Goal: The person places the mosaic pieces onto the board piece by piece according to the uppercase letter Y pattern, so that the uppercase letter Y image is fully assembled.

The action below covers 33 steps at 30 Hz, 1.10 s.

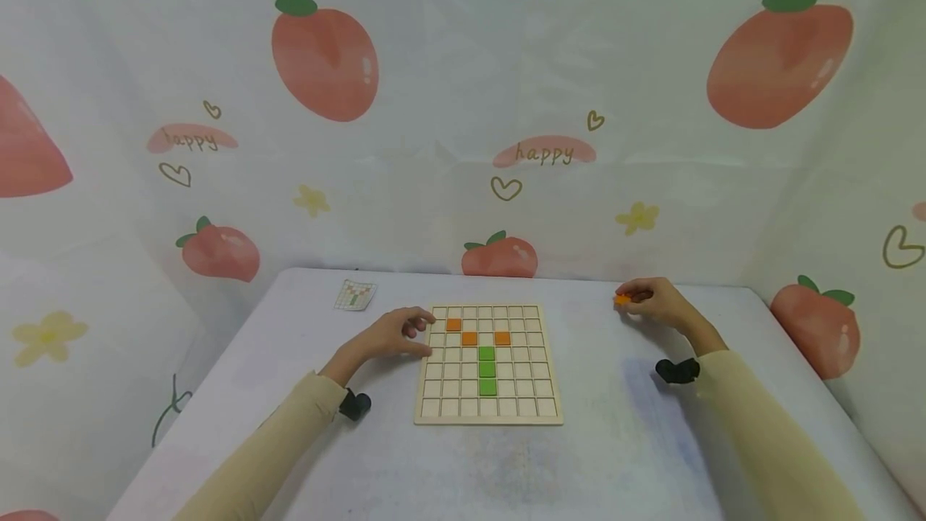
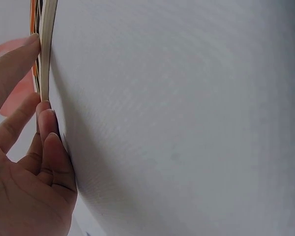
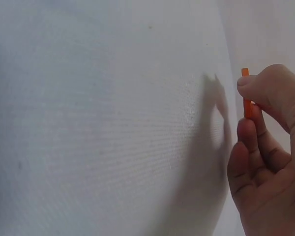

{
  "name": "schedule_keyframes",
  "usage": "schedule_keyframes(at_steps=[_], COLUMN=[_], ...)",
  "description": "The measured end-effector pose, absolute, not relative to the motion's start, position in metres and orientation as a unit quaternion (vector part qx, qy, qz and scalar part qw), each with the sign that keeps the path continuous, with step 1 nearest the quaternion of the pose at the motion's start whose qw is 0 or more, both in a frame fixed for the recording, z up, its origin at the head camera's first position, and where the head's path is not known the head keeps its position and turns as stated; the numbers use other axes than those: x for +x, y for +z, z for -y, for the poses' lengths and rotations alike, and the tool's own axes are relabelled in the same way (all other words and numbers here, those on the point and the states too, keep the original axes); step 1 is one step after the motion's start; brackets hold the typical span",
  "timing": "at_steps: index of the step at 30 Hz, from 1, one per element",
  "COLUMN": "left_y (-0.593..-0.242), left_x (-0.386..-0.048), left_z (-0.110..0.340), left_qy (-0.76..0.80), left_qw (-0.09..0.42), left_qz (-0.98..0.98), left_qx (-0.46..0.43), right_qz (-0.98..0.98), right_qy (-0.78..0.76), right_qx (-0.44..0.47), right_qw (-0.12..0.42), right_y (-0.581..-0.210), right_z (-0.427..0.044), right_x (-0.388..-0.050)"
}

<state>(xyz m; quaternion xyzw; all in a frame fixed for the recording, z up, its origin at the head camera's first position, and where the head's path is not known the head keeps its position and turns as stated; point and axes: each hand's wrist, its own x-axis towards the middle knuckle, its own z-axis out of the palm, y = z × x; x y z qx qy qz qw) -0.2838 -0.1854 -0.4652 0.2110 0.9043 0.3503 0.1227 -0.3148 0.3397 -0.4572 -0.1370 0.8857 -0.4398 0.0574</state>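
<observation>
A wooden grid board (image 1: 488,422) lies on the table, with several orange and green square tiles set in its cells. One orange tile (image 1: 453,325) is near the upper left corner, and a green tile (image 1: 488,387) ends a column of three. At the board's left edge, my left hand (image 1: 394,334) rests its thumb and fingertips against the frame; the left wrist view shows the board's side (image 2: 47,49) touching them. Far to the right, my right hand (image 1: 654,301) pinches another orange tile (image 3: 248,93) between thumb and fingers, held up near the table's back edge.
A small paper card (image 1: 354,295) printed with a coloured grid pattern lies at the table's back left. Behind the table (image 1: 593,465) hangs a white curtain (image 1: 419,207) with fruit prints. Each wrist wears a black strapped device (image 1: 678,371).
</observation>
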Motion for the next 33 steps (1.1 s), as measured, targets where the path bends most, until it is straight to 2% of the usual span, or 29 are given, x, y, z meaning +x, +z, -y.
schedule_keyframes(at_steps=[14, 19, 33], left_y=[-0.465, -0.466, -0.466], left_x=[-0.286, -0.286, -0.285], left_z=[0.186, 0.186, 0.185], left_qy=[0.348, 0.342, 0.34], left_qw=[0.125, 0.125, 0.123], left_qz=[-0.904, -0.906, -0.909], left_qx=[0.215, 0.214, 0.209], right_qz=[-0.865, -0.852, -0.834], right_qy=[-0.452, -0.454, -0.469], right_qx=[-0.211, -0.258, -0.29], right_qw=[0.061, 0.04, 0.03], right_y=[-0.455, -0.456, -0.461], right_z=[-0.334, -0.323, -0.289], right_x=[-0.307, -0.301, -0.29])
